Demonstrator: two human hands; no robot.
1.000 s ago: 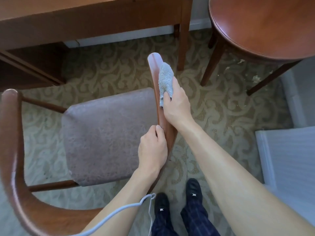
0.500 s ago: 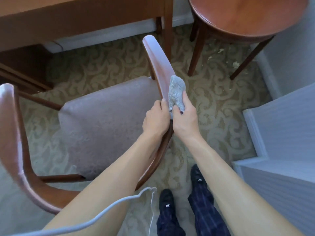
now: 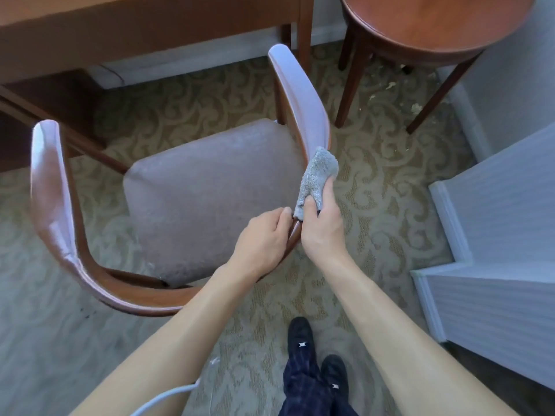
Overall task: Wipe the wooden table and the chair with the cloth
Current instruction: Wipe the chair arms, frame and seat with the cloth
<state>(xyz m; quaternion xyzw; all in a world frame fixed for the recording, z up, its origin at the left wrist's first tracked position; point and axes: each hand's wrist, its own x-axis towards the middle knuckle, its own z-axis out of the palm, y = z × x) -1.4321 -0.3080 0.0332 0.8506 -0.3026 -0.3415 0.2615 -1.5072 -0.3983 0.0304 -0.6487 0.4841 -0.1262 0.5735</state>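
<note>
A wooden chair with a curved back rail and a mauve padded seat stands below me. My right hand grips a grey cloth and presses it against the chair's right armrest, near where the rail bends. My left hand holds the same rail just beside the cloth, fingers curled over its edge. The wooden table runs along the top left, its leg close behind the armrest tip.
A round wooden side table stands at the upper right on thin legs. White panelled furniture fills the right side. Patterned carpet, my dark-slippered feet and a white cable lie below.
The cloth and my right hand slid down the right armrest toward me. My left hand shifted along the rail and stays beside the cloth. The view pulled back.
</note>
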